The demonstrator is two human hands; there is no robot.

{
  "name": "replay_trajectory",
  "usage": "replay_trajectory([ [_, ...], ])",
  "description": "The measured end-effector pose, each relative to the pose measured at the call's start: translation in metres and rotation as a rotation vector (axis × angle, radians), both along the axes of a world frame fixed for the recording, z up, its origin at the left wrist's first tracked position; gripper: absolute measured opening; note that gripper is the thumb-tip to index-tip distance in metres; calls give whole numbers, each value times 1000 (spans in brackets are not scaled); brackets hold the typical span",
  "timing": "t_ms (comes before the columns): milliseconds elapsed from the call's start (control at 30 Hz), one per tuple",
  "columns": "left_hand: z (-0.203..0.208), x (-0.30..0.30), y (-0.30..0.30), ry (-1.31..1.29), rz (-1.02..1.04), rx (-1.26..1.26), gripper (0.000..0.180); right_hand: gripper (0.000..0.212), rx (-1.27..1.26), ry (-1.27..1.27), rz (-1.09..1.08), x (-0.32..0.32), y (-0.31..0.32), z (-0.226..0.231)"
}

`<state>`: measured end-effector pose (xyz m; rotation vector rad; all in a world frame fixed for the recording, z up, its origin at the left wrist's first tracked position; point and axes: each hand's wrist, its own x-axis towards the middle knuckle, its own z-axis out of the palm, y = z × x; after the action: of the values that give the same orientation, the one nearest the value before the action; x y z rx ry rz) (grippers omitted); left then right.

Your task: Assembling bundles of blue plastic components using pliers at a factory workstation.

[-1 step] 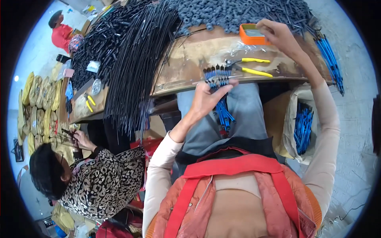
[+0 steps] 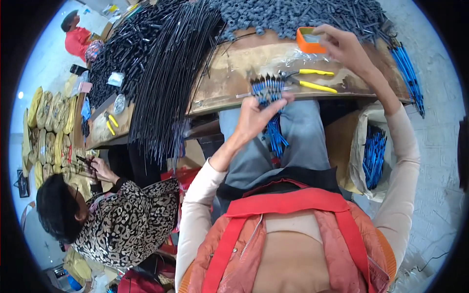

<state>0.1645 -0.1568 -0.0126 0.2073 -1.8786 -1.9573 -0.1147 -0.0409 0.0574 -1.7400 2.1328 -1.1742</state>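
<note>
Over my lap at the table's front edge, my left hand (image 2: 259, 116) is closed around a bunch of thin blue rods (image 2: 276, 134). Their black tips fan out above my fingers toward the table, and the blue ends hang down between my knees. My right hand (image 2: 344, 46) is at the right rim of a small orange box (image 2: 310, 47), fingers bent and drawn together. Whatever is in those fingers is too small or too blurred to make out. Pliers with yellow handles (image 2: 315, 80) lie on the table just right of the rod tips.
Long thin black rods (image 2: 171, 83) hang over the table edge at left. Grey fittings (image 2: 293, 17) are heaped at the back. More blue rods (image 2: 375, 156) stand in a sack (image 2: 359, 168) by my right leg. A co-worker (image 2: 122, 219) sits at my left, handling dark parts.
My left hand and the rod bunch have shifted very slightly, and the black tips look more spread. My right hand has moved a little at the orange box.
</note>
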Motion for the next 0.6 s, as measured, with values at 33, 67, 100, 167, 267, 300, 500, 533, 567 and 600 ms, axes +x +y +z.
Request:
replay_trajectory([
  [33,-2,1,-1,-4,4,50,19,18,49,-33,24,27,5,9],
  [67,-2,0,-4,-2,0,96,19,18,45,-36,28,45,9,10],
  [100,-3,-2,-5,-1,-7,93,19,16,-19,126,66,60,14,10],
  [167,-8,1,-4,11,-17,48,19,15,-82,279,106,85,20,13],
  [267,-7,1,-1,41,6,52,18,15,-113,304,168,103,23,21],
  [300,-7,1,0,41,4,51,18,15,-168,320,157,106,22,18],
  [500,-5,2,0,55,3,75,18,34,-171,311,152,123,20,16],
  [533,-5,3,0,54,8,66,18,39,-158,320,154,122,20,15],
  [567,-5,3,-1,52,13,57,18,45,-145,330,157,122,20,14],
  [600,-5,2,-1,52,13,57,18,45,-145,329,157,123,21,14],
])
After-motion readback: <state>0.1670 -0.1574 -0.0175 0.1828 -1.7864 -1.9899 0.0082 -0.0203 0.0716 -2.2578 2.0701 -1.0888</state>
